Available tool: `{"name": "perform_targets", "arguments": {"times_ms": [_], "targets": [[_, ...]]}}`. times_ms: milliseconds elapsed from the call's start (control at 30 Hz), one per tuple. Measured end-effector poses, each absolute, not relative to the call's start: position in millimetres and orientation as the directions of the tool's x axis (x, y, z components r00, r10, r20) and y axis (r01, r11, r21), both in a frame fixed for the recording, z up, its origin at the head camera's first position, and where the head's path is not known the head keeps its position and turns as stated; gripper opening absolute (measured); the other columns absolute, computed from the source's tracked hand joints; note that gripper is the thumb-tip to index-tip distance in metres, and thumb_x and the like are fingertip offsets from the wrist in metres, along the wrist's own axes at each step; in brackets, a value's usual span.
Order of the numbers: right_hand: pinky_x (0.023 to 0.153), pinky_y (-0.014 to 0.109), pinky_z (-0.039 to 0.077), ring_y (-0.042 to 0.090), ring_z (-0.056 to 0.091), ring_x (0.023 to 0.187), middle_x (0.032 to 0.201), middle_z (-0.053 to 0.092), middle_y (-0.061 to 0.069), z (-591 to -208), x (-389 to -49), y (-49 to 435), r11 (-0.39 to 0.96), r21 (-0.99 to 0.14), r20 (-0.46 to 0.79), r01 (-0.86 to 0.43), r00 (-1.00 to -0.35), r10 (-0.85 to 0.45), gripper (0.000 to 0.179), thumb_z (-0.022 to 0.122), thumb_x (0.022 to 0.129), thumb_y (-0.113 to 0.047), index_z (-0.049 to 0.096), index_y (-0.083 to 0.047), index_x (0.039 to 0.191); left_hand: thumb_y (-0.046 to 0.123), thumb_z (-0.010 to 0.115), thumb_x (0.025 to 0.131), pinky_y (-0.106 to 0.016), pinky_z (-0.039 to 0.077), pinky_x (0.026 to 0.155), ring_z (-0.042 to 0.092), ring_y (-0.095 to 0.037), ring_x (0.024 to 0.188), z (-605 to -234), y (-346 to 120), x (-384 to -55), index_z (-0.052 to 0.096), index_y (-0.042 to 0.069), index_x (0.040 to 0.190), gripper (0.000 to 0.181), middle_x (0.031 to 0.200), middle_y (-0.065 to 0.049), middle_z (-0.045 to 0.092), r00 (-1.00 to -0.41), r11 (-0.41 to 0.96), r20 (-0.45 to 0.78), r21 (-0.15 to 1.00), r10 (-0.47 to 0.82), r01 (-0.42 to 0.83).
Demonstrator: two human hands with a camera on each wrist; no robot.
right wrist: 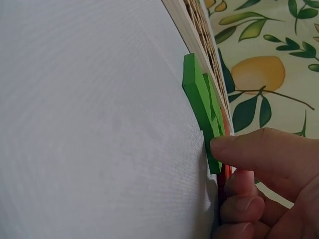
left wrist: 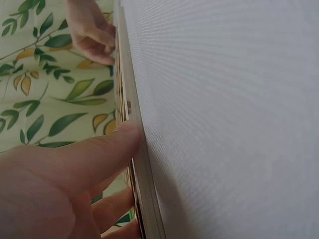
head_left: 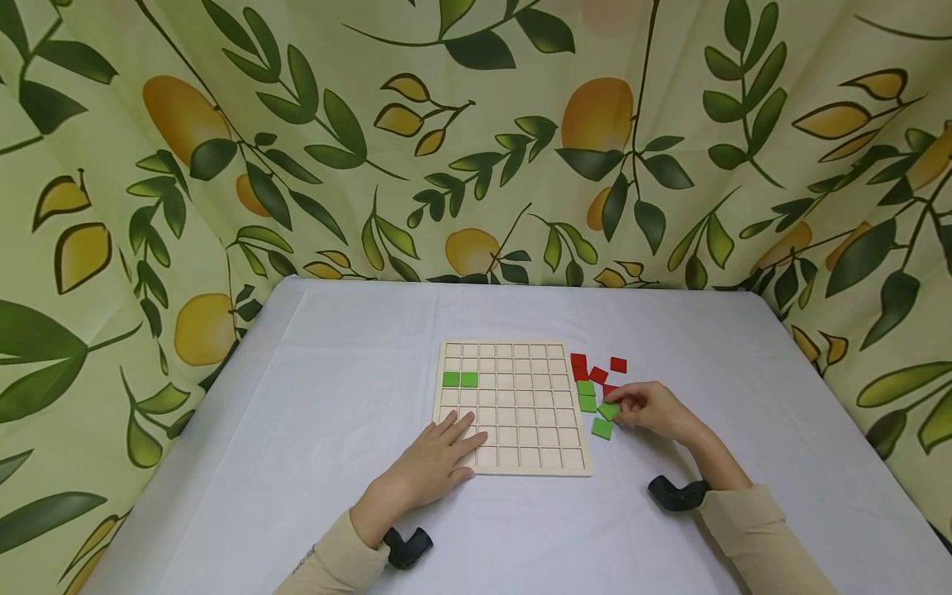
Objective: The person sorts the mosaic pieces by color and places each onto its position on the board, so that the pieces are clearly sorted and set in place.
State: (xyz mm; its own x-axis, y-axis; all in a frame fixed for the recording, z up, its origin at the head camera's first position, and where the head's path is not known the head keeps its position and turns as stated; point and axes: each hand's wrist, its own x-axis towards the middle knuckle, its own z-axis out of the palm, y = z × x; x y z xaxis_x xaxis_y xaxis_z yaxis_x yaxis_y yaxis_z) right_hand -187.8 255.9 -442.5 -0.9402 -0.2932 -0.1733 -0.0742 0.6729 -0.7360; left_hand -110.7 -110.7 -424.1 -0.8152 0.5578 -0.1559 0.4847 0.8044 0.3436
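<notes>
A pale wooden grid board (head_left: 513,417) lies on the table, with two green square tiles (head_left: 459,379) side by side in cells near its left edge. My left hand (head_left: 435,463) rests with spread fingers on the board's near left corner. The left wrist view has its thumb (left wrist: 112,144) against the board's front edge. Right of the board, my right hand (head_left: 654,411) pinches a green tile (head_left: 608,411) among the loose ones. Its thumb (right wrist: 234,147) presses on the green tile's side in the right wrist view, other fingers curled beneath.
Loose red tiles (head_left: 579,366) and more green tiles (head_left: 587,397) lie along the board's right side, one green tile (head_left: 602,428) nearest me. A white cloth (head_left: 335,372) covers the table. A leaf-and-fruit curtain (head_left: 476,165) hangs behind. Black wrist devices (head_left: 678,494) sit at both wrists.
</notes>
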Motion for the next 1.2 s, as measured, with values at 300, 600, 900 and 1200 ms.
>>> {"name": "perform_targets", "arguments": {"times_ms": [300, 600, 900, 1200], "targets": [[0.055, 0.016, 0.037, 0.008, 0.044, 0.068, 0.072, 0.048, 0.001, -441.3, -186.6, 254.1, 0.672, -0.738, -0.182, -0.057, -0.943, -0.280, 0.027, 0.076, 0.078, -0.006, 0.067, 0.005, 0.101, 0.028, 0.056, 0.096, -0.055, 0.032, 0.117, 0.029, -0.037, 0.148, -424.2, -110.9, -110.7, 0.046, 0.015, 0.144, 0.051, 0.158, -0.013, 0.033, -0.816, 0.807, -0.156, 0.334, 0.556, 0.487], [0.055, 0.016, 0.036, 0.010, 0.044, 0.069, 0.072, 0.047, 0.001, -441.6, -183.9, 255.1, 0.691, -0.722, -0.190, -0.041, -0.948, -0.255, 0.029, 0.077, 0.078, -0.008, 0.067, 0.005, 0.102, 0.028, 0.056, 0.096, -0.055, 0.032, 0.117, 0.029, -0.037, 0.147, -424.6, -111.1, -111.4, 0.046, 0.015, 0.144, 0.050, 0.158, -0.013, 0.033, -0.813, 0.804, -0.154, 0.334, 0.562, 0.492], [0.054, 0.017, 0.035, 0.012, 0.044, 0.069, 0.070, 0.047, 0.001, -440.9, -182.8, 256.3, 0.716, -0.697, -0.199, -0.030, -0.952, -0.233, 0.029, 0.077, 0.078, -0.008, 0.068, 0.004, 0.103, 0.028, 0.056, 0.096, -0.055, 0.031, 0.117, 0.029, -0.037, 0.147, -425.2, -111.0, -111.5, 0.046, 0.015, 0.144, 0.050, 0.158, -0.013, 0.034, -0.814, 0.803, -0.152, 0.339, 0.561, 0.490], [0.053, 0.017, 0.035, 0.010, 0.044, 0.066, 0.068, 0.047, 0.000, -442.0, -185.1, 258.4, 0.736, -0.672, -0.158, -0.084, -0.955, -0.252, 0.025, 0.079, 0.076, -0.008, 0.070, 0.003, 0.097, 0.028, 0.055, 0.097, -0.055, 0.031, 0.118, 0.029, -0.037, 0.148, -426.4, -110.7, -111.8, 0.046, 0.015, 0.144, 0.050, 0.158, -0.013, 0.033, -0.814, 0.803, -0.150, 0.336, 0.561, 0.491]]}}
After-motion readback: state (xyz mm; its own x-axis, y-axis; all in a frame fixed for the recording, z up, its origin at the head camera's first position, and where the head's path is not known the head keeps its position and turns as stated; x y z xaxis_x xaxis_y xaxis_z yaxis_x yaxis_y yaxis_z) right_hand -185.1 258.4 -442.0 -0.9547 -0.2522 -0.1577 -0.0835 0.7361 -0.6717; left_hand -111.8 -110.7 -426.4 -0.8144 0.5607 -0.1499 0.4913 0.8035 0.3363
